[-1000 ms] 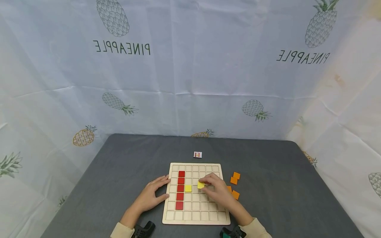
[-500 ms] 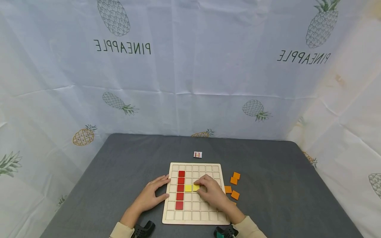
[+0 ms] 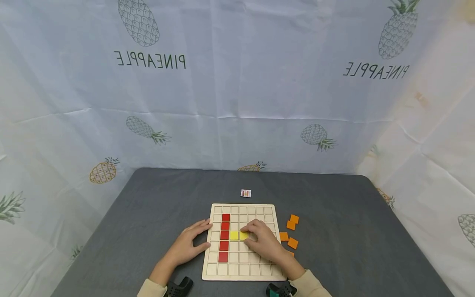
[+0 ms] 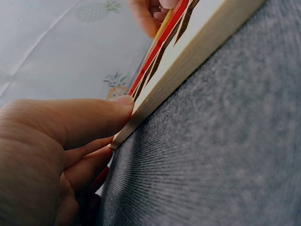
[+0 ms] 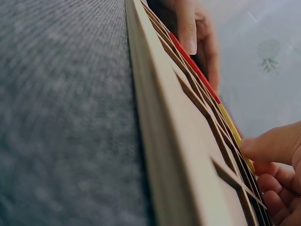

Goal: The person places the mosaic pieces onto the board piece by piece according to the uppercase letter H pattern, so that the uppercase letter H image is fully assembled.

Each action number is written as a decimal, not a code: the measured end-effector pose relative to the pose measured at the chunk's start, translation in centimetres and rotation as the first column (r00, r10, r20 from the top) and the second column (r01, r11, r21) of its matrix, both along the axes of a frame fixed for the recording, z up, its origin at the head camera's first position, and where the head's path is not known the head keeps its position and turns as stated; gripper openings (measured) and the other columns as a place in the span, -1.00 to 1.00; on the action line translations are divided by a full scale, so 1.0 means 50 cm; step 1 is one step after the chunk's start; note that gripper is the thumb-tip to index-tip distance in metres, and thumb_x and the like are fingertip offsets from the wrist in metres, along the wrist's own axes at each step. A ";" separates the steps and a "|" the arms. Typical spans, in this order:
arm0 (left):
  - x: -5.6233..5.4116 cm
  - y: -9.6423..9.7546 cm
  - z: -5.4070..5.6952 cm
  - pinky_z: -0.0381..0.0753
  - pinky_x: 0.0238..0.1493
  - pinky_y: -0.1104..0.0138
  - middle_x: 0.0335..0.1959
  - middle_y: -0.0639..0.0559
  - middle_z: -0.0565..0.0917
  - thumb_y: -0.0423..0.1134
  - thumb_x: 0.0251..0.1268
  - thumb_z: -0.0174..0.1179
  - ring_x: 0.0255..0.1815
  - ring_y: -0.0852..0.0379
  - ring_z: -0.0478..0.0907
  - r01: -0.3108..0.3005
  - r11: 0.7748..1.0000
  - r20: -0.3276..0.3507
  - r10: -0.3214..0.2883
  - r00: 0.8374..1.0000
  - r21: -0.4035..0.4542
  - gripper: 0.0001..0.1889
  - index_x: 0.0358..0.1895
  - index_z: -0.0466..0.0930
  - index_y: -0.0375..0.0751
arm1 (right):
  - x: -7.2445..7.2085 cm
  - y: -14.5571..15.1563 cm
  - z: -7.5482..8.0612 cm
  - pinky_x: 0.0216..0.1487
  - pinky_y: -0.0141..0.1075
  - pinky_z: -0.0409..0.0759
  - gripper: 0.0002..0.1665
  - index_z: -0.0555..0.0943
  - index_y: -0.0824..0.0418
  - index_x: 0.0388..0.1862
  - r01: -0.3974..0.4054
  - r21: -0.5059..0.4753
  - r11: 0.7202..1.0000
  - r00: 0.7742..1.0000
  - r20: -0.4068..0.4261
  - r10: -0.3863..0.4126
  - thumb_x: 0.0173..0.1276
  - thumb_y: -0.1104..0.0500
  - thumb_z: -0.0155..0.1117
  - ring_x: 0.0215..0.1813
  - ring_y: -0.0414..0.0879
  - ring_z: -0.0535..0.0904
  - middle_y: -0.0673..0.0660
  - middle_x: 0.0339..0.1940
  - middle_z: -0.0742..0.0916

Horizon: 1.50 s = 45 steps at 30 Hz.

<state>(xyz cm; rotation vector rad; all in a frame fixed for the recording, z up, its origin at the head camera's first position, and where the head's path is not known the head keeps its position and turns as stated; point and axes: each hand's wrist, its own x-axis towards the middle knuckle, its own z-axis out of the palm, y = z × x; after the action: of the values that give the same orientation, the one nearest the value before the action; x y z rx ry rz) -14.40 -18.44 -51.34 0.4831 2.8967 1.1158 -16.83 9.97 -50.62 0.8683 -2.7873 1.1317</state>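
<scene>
A pale wooden grid board lies on the dark grey table. Its left part carries a column of several red square tiles. Right of the middle red tile sits one yellow tile, with a second yellow tile in the neighbouring cell. My right hand pinches this second tile, its index finger and thumb at the edges; the right wrist view shows the thumb right at the yellow. My left hand rests along the board's left edge, fairly straight fingers and thumb touching its side.
Several orange tiles lie loose on the table to the right of the board, one partly behind the right forearm. A small printed card is beyond the board's far edge. A white pineapple-print curtain hangs behind the table.
My right hand has moved left with the second yellow tile and brought it down into the cell beside the first. For the last half second it has barely moved. The left hand stays put.
</scene>
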 end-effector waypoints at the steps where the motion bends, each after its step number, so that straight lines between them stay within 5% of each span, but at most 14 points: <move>1: 0.000 0.000 -0.001 0.23 0.29 -0.20 0.36 0.08 0.40 0.12 0.17 0.24 0.41 -0.09 0.28 0.000 1.000 0.002 0.000 1.000 0.000 -0.39 0.28 0.48 -0.05 | 0.001 0.000 0.001 -0.03 -0.28 0.49 -0.73 0.67 0.07 -0.07 0.001 -0.003 1.000 1.000 0.003 -0.001 0.23 0.22 0.30 -0.08 -0.19 0.45 -0.09 -0.14 0.59; 12: 0.003 0.001 -0.008 0.24 0.29 -0.20 0.37 0.08 0.40 0.11 0.18 0.24 0.41 -0.10 0.27 0.005 1.000 0.002 -0.005 1.000 0.011 -0.39 0.28 0.48 -0.06 | 0.000 0.022 0.013 0.02 -0.24 0.59 -0.64 0.63 0.19 0.04 0.027 -0.068 0.997 0.999 0.019 -0.026 0.23 0.23 0.32 0.00 -0.09 0.59 -0.02 -0.02 0.65; 24: 0.003 0.004 0.000 0.23 0.28 -0.21 0.36 0.08 0.40 0.12 0.17 0.24 0.41 -0.09 0.27 -0.004 1.000 0.012 0.003 1.000 0.018 -0.39 0.28 0.48 -0.05 | -0.031 0.106 0.046 0.06 -0.02 0.56 -0.51 0.55 0.25 0.18 0.114 -0.130 0.985 0.993 0.002 -0.114 0.25 0.22 0.33 0.09 0.06 0.56 0.11 0.10 0.63; 30: 0.001 0.003 -0.001 0.23 0.29 -0.20 0.36 0.07 0.40 0.10 0.17 0.25 0.41 -0.09 0.27 0.002 1.000 0.009 -0.002 1.000 0.020 -0.39 0.27 0.49 -0.06 | -0.049 0.168 0.038 0.05 0.05 0.56 -0.49 0.54 0.27 0.17 0.174 -0.149 0.974 0.983 -0.034 -0.181 0.23 0.21 0.35 0.09 0.12 0.57 0.17 0.10 0.64; 41: 0.000 0.004 0.001 0.23 0.29 -0.20 0.36 0.07 0.41 0.07 0.16 0.26 0.41 -0.09 0.28 -0.001 1.000 -0.002 0.001 1.000 0.015 -0.41 0.27 0.49 -0.06 | -0.071 0.270 0.002 0.13 0.08 0.49 -0.52 0.52 0.27 0.19 0.308 -0.186 0.933 0.951 0.036 -0.307 0.32 0.16 0.28 0.15 0.19 0.55 0.26 0.12 0.64; 45: 0.000 0.003 0.003 0.23 0.29 -0.20 0.36 0.07 0.41 0.07 0.16 0.27 0.41 -0.09 0.28 -0.004 1.000 0.005 0.004 1.000 0.020 -0.41 0.26 0.50 -0.07 | -0.073 0.287 -0.008 0.08 -0.05 0.55 -0.55 0.55 0.27 0.16 0.346 -0.161 0.925 0.938 0.081 -0.337 0.32 0.16 0.27 0.09 0.15 0.58 0.23 0.09 0.66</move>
<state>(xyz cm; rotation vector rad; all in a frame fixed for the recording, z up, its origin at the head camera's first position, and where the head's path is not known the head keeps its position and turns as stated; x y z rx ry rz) -14.40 -18.27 -51.19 0.4750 2.8864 1.1455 -20.47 24.33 -51.00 0.3230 -2.6798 1.3184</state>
